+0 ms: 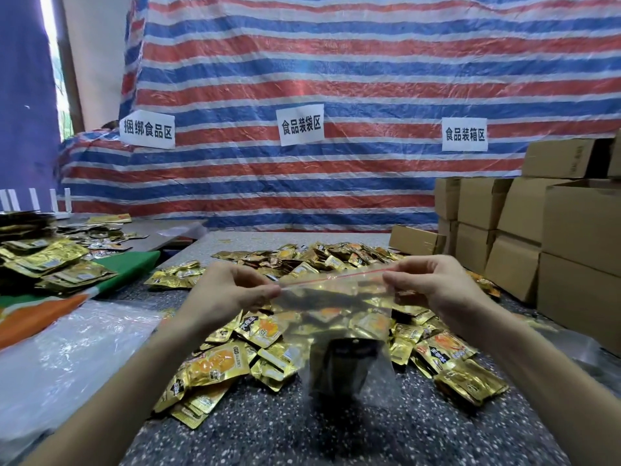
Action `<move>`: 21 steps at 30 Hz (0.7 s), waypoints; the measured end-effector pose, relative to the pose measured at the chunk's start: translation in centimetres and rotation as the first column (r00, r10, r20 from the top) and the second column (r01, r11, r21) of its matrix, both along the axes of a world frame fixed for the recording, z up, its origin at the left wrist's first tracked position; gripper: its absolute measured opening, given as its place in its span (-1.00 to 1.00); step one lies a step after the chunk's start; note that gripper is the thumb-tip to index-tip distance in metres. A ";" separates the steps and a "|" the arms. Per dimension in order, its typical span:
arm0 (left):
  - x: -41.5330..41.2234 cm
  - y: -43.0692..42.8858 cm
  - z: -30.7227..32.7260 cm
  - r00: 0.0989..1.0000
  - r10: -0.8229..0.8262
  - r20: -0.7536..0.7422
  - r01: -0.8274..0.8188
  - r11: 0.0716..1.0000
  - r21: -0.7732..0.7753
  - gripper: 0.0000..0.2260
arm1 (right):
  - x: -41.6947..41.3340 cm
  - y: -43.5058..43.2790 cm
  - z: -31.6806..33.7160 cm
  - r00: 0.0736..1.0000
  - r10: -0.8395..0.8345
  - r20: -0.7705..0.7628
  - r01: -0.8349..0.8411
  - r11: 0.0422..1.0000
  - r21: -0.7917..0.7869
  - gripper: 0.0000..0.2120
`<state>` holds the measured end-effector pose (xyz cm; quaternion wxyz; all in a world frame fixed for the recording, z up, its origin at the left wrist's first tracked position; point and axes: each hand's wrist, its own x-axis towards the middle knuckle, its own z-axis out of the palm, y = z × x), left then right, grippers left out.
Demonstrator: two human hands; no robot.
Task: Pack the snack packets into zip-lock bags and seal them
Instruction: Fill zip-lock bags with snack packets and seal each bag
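A clear zip-lock bag (339, 334) with a red seal strip hangs in the air above the table, holding several dark and gold snack packets. My left hand (228, 290) pinches the left end of its top edge. My right hand (433, 284) pinches the right end, so the strip is stretched between them. Under and around the bag lies a big heap of gold snack packets (235, 361) on the speckled grey table (302, 428).
Stacked cardboard boxes (544, 237) line the right side. At the left lie clear plastic sheets or bags (67, 358), a green and orange cloth (127, 264) and more gold packets (50, 260). A striped tarp (336, 79) with paper signs hangs behind.
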<state>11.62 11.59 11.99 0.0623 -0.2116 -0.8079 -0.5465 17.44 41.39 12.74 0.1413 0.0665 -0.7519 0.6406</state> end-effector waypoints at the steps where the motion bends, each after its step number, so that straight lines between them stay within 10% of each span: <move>1: -0.1 0.0 0.4 1.000 -0.003 -0.030 0.003 1.000 -0.008 -0.95 | 0.2 0.1 0.5 1.000 0.006 -0.007 -0.006 1.000 0.026 -0.88; 17: -0.2 0.8 0.7 0.936 -0.040 -0.350 -0.020 0.986 -0.168 -0.92 | 1.5 -1.3 2.1 0.998 -0.050 0.038 0.035 0.949 0.315 -0.91; 21: 0.8 1.8 1.6 0.933 -0.098 -0.347 0.043 0.985 -0.165 -0.91 | 1.5 -3.7 3.4 0.996 0.024 -0.091 0.038 0.780 0.625 -0.48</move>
